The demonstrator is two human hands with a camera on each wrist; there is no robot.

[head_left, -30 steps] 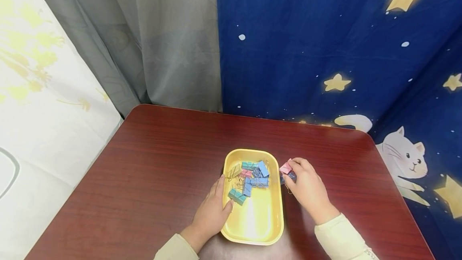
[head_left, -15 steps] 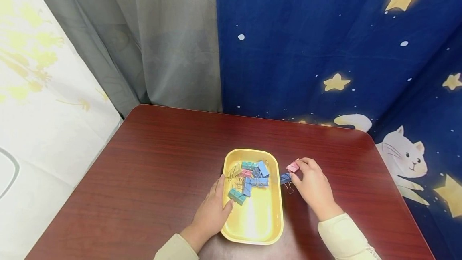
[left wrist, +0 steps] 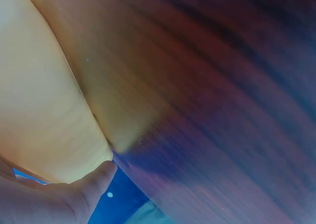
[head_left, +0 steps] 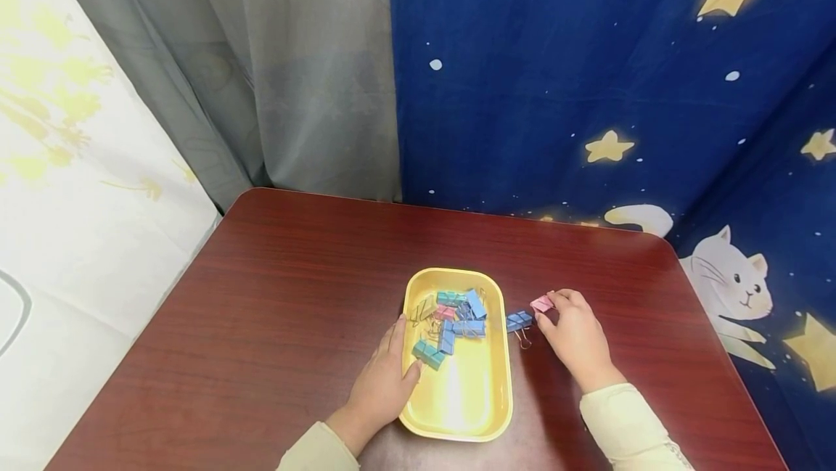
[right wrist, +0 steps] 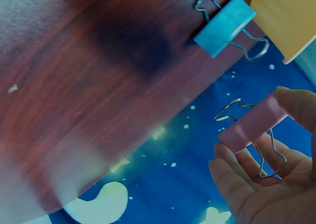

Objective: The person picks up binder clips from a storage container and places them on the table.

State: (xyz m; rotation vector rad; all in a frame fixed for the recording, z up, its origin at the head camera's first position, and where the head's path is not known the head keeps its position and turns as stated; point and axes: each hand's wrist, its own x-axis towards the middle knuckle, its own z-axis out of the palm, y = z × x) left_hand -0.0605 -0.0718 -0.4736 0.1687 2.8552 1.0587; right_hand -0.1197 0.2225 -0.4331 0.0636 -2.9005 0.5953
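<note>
My right hand (head_left: 578, 340) pinches a pink binder clip (head_left: 541, 304) by its ends between thumb and fingers. The right wrist view shows the pink clip (right wrist: 254, 123) above the tabletop, both wire handles spread outward. Just left of this hand, a blue binder clip (head_left: 519, 321) lies on the table against the yellow tray's right side. My left hand (head_left: 382, 380) holds the left wall of the yellow tray (head_left: 506, 398), thumb over the rim and fingers along the outside. Inside the tray, several binder clips, among them a teal one (head_left: 428, 354), lie mostly toward the far end.
The dark red wooden table (head_left: 294, 297) has rounded far corners. Behind it hang a grey curtain (head_left: 320, 93) and a blue star-patterned curtain (head_left: 496, 93). A white patterned cloth (head_left: 85, 202) is on the left.
My right hand has shifted right, away from the tray, with the pink binder clip, uncovering the blue clip on the table. My left hand and the tray have stayed put.
</note>
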